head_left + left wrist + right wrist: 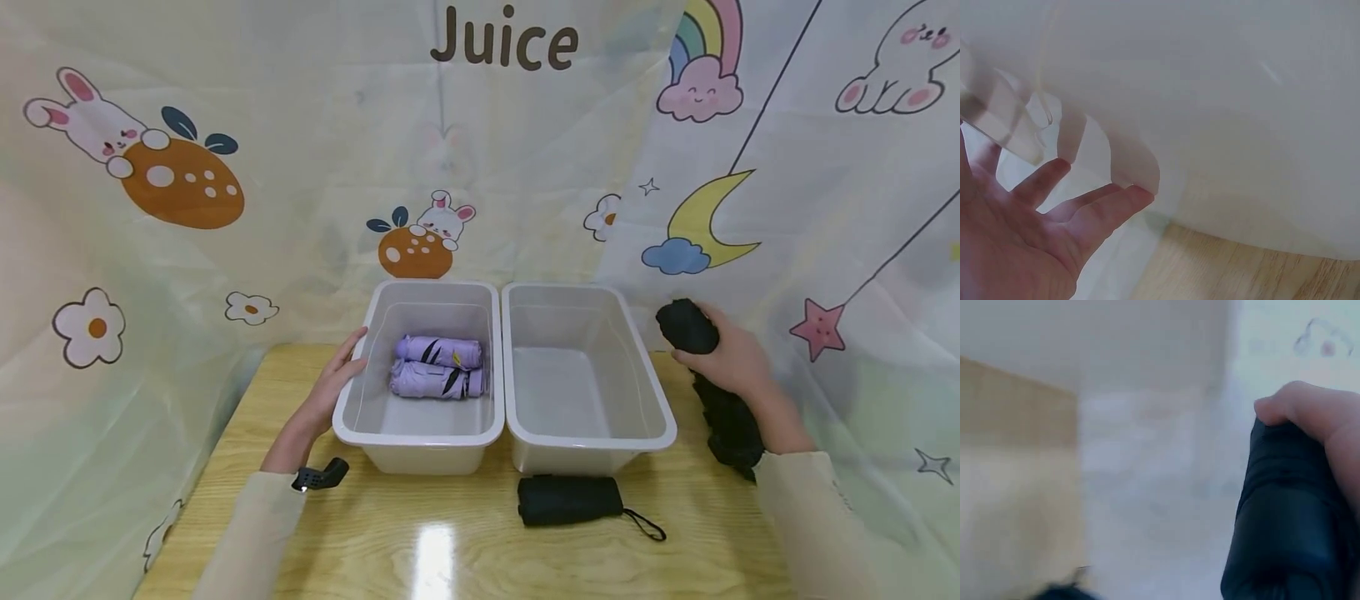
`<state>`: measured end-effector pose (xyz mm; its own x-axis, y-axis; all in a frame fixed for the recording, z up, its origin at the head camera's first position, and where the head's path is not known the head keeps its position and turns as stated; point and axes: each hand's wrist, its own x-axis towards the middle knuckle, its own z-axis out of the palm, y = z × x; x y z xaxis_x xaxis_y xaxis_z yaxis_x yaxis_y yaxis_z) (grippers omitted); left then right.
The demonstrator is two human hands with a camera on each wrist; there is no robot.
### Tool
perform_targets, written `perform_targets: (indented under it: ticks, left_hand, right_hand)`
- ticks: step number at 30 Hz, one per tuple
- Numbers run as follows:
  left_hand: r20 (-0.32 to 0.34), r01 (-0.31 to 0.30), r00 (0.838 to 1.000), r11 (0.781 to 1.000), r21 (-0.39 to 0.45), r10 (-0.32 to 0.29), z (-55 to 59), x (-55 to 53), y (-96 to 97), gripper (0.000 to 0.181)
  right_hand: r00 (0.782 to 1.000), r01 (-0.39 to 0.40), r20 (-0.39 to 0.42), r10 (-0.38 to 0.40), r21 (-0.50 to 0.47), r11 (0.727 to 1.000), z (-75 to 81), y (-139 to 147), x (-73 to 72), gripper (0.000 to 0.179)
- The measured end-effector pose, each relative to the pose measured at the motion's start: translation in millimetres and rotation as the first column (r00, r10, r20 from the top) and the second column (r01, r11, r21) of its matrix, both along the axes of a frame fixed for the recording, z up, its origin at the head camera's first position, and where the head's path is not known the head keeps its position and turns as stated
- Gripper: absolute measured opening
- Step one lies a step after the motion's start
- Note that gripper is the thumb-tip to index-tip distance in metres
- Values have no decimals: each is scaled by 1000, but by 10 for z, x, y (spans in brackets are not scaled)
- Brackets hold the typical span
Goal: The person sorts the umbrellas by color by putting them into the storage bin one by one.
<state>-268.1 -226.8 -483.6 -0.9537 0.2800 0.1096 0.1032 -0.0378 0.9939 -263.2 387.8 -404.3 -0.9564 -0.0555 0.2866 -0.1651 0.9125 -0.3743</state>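
My right hand (pixel 731 358) grips a black folded umbrella (pixel 686 327) to the right of the right bin, above the table edge. Its thumb lies along the black umbrella (pixel 1288 519) in the right wrist view. My left hand (pixel 330 387) rests against the left white bin (pixel 420 440), with fingertips (pixel 1141 192) touching the outer wall. Inside that bin two lilac folded umbrellas (pixel 437 379) lie side by side. The right white bin (pixel 585 396) holds nothing. In front of it lies another black folded umbrella (pixel 570 500) with a wrist loop.
Beneath my right forearm is a further crumpled black item (pixel 727 425), partly hidden. The two bins stand next to each other on a wooden table (pixel 360 533). A printed cloth (pixel 300 208) hangs behind and at the sides.
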Motion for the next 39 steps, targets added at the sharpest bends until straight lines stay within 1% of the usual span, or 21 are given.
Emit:
perform_targets:
  ticks: [3, 6, 9, 12, 13, 15, 18, 20, 22, 23, 25, 29, 32, 35, 36, 39]
  left_hand:
    - [4, 2, 1000, 1000, 6, -2, 1, 7, -4, 58]
    - [7, 6, 1000, 1000, 9, -6, -2, 10, -6, 59]
    - [3, 6, 1000, 1000, 18, -6, 5, 3, -7, 59]
    - [5, 5, 1000, 1000, 31, -5, -5, -17, -5, 59]
    - [7, 4, 1000, 1000, 31, -4, -8, -22, -6, 59]
    - [14, 5, 1000, 999, 35, -5, -17, -30, -8, 59]
    - [15, 0, 1000, 999, 32, 0, -22, -35, -10, 59]
    - [13, -1, 1000, 999, 32, 1, -20, -33, -9, 59]
    - [12, -4, 1000, 999, 31, 4, -18, -26, -6, 59]
    - [14, -6, 1000, 999, 32, 5, -19, -20, -6, 59]
    - [18, -7, 1000, 999, 32, 6, -21, -7, -4, 59]
    - [14, -3, 1000, 1000, 31, 2, -15, 7, -1, 58]
    - [5, 0, 1000, 999, 33, 0, 3, 5, 3, 58]
    - [6, -3, 1000, 999, 36, 3, 5, -3, -1, 58]
    - [6, -4, 1000, 999, 36, 4, 7, 0, 0, 58]
    - [3, -2, 1000, 999, 43, 2, -4, 3, 5, 58]
  right_hand:
    - [998, -60, -13, 61, 79, 995, 329, -201, -56, 95]
    - [992, -129, 4, 130, 133, 983, 591, -453, -143, 95]
    - [977, -212, 24, 211, 168, 963, 761, -713, -271, 91]
    - [948, -318, 30, 317, 137, 938, 797, -935, -428, 87]
    - [934, -356, 32, 355, 115, 927, 782, -1001, -481, 86]
    - [899, -437, 37, 436, 54, 898, 720, -1119, -586, 86]
    - [851, -524, 38, 524, -14, 852, 597, -1271, -711, 86]
    - [826, -562, 41, 563, -30, 827, 503, -1355, -784, 86]
    - [809, -585, 53, 586, -34, 811, 414, -1426, -839, 86]
    - [803, -592, 63, 593, -31, 805, 368, -1455, -866, 85]
    - [804, -590, 91, 588, -2, 807, 292, -1500, -907, 86]
    - [802, -582, 160, 575, -5, 813, 163, -1545, -996, 85]
    - [783, -590, 210, 586, -50, 806, 56, -1549, -1083, 85]
    - [771, -590, 250, 585, -63, 805, -61, -1554, -1153, 85]
    - [770, -588, 264, 581, -60, 807, -103, -1557, -1171, 86]
    - [776, -561, 304, 552, -66, 825, -203, -1569, -1202, 87]
